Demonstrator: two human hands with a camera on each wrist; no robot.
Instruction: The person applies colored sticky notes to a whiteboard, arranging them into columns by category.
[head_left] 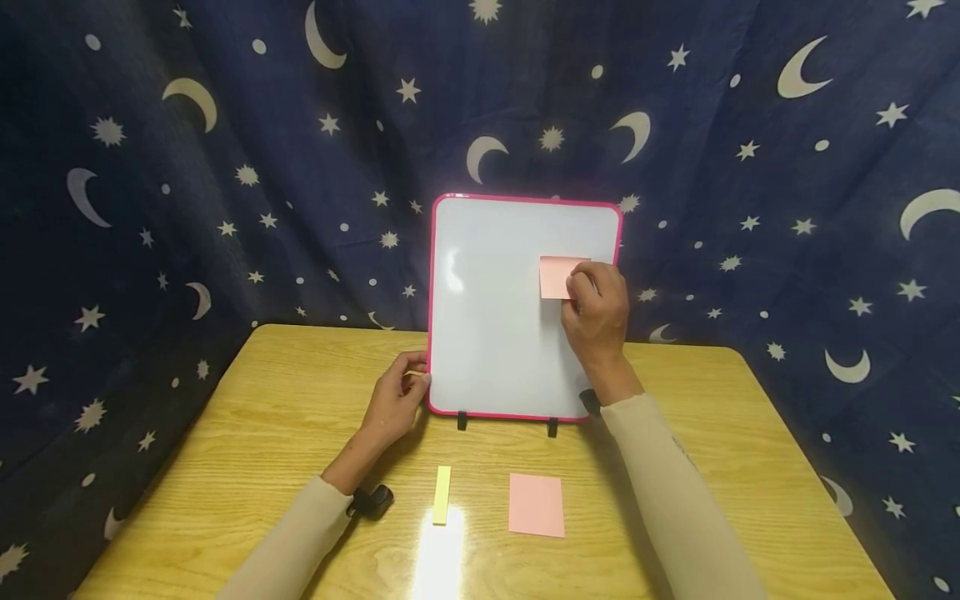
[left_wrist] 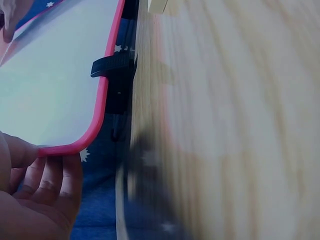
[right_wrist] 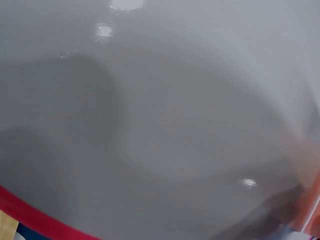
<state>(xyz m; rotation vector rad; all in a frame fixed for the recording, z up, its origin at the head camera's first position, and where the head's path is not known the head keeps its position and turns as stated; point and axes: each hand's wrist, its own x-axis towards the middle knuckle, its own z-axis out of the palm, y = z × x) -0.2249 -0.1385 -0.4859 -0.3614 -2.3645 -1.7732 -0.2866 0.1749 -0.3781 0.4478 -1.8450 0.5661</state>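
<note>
A whiteboard (head_left: 495, 350) with a pink frame stands upright on the table. My left hand (head_left: 395, 398) grips its lower left edge; in the left wrist view the thumb lies on the front and the fingers (left_wrist: 50, 185) reach behind the frame. Over the right half of the board, my right hand (head_left: 600, 308) pinches a pink sticky note (head_left: 553, 277) by its right side. That note overlaps the white surface in the head view. Only a sliver of the note (right_wrist: 311, 210) shows at the right wrist view's edge.
Black stand clips (head_left: 462, 420) hold the board's bottom edge. On the wooden table (head_left: 300, 392), a narrow yellow sticky strip (head_left: 442, 495) and a square pink sticky note (head_left: 536, 505) lie in front of the board. A dark curtain (head_left: 360, 158) with moons and stars hangs behind.
</note>
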